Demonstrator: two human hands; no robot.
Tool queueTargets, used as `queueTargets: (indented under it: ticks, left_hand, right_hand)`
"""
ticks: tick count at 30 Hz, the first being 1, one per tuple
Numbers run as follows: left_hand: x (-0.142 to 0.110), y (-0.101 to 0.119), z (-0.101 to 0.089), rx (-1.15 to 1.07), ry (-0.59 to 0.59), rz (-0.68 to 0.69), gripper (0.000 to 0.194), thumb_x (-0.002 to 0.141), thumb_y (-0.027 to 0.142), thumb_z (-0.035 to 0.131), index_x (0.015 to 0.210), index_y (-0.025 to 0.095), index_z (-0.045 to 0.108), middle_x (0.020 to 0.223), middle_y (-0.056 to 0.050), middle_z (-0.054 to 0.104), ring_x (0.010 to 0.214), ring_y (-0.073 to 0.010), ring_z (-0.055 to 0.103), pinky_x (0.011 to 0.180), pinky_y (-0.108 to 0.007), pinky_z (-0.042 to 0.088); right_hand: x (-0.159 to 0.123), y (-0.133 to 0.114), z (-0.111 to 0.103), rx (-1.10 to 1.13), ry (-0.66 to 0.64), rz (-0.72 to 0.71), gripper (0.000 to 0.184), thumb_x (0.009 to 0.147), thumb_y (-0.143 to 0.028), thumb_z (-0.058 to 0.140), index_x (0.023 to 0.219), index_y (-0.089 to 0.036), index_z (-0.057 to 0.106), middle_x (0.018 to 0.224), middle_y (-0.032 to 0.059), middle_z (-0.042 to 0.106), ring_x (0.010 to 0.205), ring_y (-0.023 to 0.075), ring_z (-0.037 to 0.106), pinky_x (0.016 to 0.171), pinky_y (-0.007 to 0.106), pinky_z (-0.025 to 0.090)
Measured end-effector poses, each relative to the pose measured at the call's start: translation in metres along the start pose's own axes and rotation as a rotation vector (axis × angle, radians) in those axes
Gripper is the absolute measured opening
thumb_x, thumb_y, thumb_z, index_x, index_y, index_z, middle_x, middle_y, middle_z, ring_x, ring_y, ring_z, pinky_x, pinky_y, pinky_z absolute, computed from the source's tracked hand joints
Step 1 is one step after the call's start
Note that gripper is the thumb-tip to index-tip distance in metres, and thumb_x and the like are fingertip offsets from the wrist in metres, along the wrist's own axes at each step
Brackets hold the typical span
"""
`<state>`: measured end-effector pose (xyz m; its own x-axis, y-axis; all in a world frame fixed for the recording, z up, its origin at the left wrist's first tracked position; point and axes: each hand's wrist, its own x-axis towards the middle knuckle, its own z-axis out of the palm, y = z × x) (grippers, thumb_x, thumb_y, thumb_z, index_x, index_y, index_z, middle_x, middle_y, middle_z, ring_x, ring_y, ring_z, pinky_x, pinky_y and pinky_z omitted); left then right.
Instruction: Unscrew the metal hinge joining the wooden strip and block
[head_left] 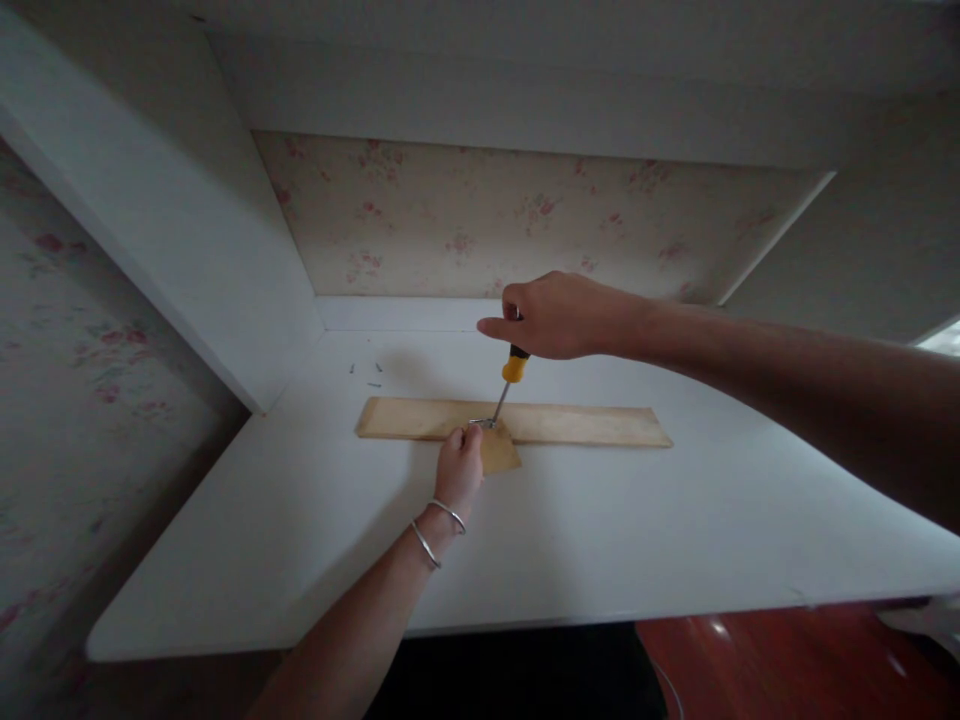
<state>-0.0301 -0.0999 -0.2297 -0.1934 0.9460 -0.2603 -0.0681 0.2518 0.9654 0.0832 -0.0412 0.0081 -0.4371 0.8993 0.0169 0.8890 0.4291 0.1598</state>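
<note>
My right hand (555, 315) is closed around the top of a yellow-handled screwdriver (513, 370), held upright with its metal shaft slanting down to a small metal bracket (484, 423). The bracket sits on a long, thin wooden strip (585, 424) that lies across the white tabletop (600, 530). My left hand (459, 470), with two thin bangles on the wrist, pinches the bracket at the strip's front edge. A smaller wooden piece (501, 452) lies under the strip beside that hand.
A few small screws (371, 374) lie on the tabletop behind the strip at the left. White side panels and a floral back wall (525, 215) enclose the desk. Reddish wooden floor (787, 665) shows below the front edge.
</note>
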Motion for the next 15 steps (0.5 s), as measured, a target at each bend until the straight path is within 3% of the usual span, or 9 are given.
queueTargets:
  ticks: [3,5,7,9,11,15]
  left_hand:
    - [0.0007,0.0000,0.0001,0.004,0.005,-0.007,0.031,0.084,0.048,0.050,0.070,0.021,0.041,0.061,0.005,0.037,0.050,-0.0100,0.036,0.038,-0.019,0.026]
    - [0.0013,-0.0003,0.0001,0.010,0.007,-0.005,0.031,0.084,0.047,0.050,0.069,0.021,0.041,0.061,0.005,0.037,0.049,-0.0099,0.036,0.038,-0.020,0.026]
    - [0.0019,-0.0009,0.0001,0.007,0.005,0.004,0.032,0.084,0.048,0.049,0.069,0.021,0.040,0.060,0.005,0.037,0.049,-0.0099,0.037,0.038,-0.020,0.027]
    - [0.0026,-0.0021,-0.0001,0.001,-0.002,0.009,0.032,0.085,0.049,0.049,0.070,0.022,0.041,0.060,0.005,0.038,0.048,-0.0100,0.037,0.038,-0.020,0.028]
    - [0.0032,-0.0034,-0.0003,-0.005,-0.004,0.010,0.031,0.085,0.049,0.049,0.072,0.022,0.042,0.061,0.005,0.040,0.048,-0.0103,0.038,0.038,-0.021,0.029]
    - [0.0039,-0.0034,-0.0010,0.006,-0.010,0.004,0.029,0.085,0.047,0.048,0.071,0.021,0.043,0.058,0.005,0.037,0.048,-0.0106,0.037,0.038,-0.021,0.028]
  right_hand:
    - [0.0011,0.0020,0.0014,0.022,0.005,-0.119,0.031,0.086,-0.036,0.049,0.103,-0.017,0.066,0.103,0.0142,0.066,0.084,0.0245,0.062,0.067,0.033,0.039]
    - [0.0006,0.0021,0.0009,0.075,-0.019,-0.204,0.033,0.080,-0.032,0.058,0.110,-0.019,0.064,0.115,0.0127,0.062,0.084,0.0211,0.061,0.068,0.030,0.041]
    - [-0.0002,0.0008,0.0003,0.070,-0.007,-0.164,0.039,0.079,-0.040,0.059,0.113,-0.019,0.062,0.115,0.0136,0.061,0.085,0.0222,0.061,0.068,0.031,0.042]
    - [-0.0004,-0.0001,0.0008,0.003,0.044,-0.037,0.042,0.085,-0.048,0.050,0.111,-0.017,0.063,0.103,0.0153,0.065,0.085,0.0273,0.062,0.068,0.035,0.041]
    - [0.0003,0.0009,0.0022,-0.044,0.068,0.013,0.039,0.090,-0.043,0.041,0.108,-0.016,0.064,0.093,0.0151,0.066,0.085,0.0297,0.062,0.068,0.037,0.041]
    - [0.0007,0.0044,0.0022,0.066,0.002,-0.206,0.035,0.079,-0.029,0.056,0.113,-0.021,0.062,0.116,0.0112,0.061,0.088,0.0217,0.062,0.072,0.030,0.042]
